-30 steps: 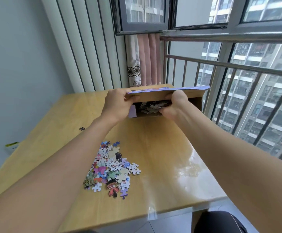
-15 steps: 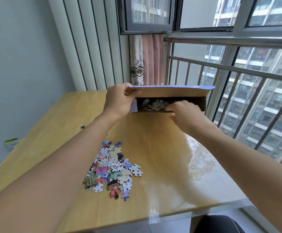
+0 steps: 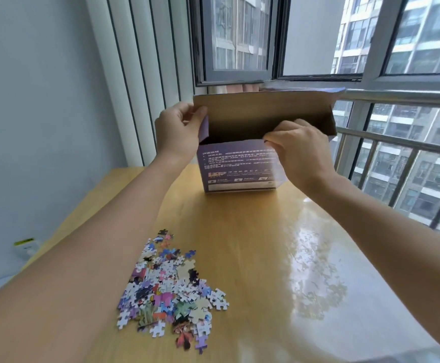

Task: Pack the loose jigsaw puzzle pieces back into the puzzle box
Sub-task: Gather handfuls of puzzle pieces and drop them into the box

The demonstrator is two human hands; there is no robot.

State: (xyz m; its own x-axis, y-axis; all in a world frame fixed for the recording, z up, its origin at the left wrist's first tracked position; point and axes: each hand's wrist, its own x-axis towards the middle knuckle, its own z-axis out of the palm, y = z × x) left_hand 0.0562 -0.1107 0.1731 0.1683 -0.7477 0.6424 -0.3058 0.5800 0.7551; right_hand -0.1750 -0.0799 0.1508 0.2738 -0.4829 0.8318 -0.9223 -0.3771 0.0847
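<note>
Two bare forearms reach forward over a wooden table (image 3: 253, 258) toward one purple puzzle box (image 3: 239, 169) that stands upright near the table's far edge, in front of a window with a metal railing (image 3: 397, 138).

The left hand (image 3: 178, 129) grips the box's upper left corner: its thumb lies over the front of the brown cardboard flap (image 3: 263, 111) and the fingers curl around behind it. The right hand (image 3: 298, 148) is curled at the top rim of the box's printed front wall, thumb and fingertips pinching that rim near its right end. The flap stands raised, so the top of the box is open (its inside cannot be seen from this angle).

One loose heap of jigsaw pieces (image 3: 171, 292) lies on the table toward the near left corner, well apart from the box and partly beside the left forearm. The pieces are many and overlapping, too many to count; they show white, purple, pink, green and orange. A few single pieces sit just off the heap's edges.

A small white and yellow object (image 3: 26, 244) sits low against the wall beyond the table's left edge.
</note>
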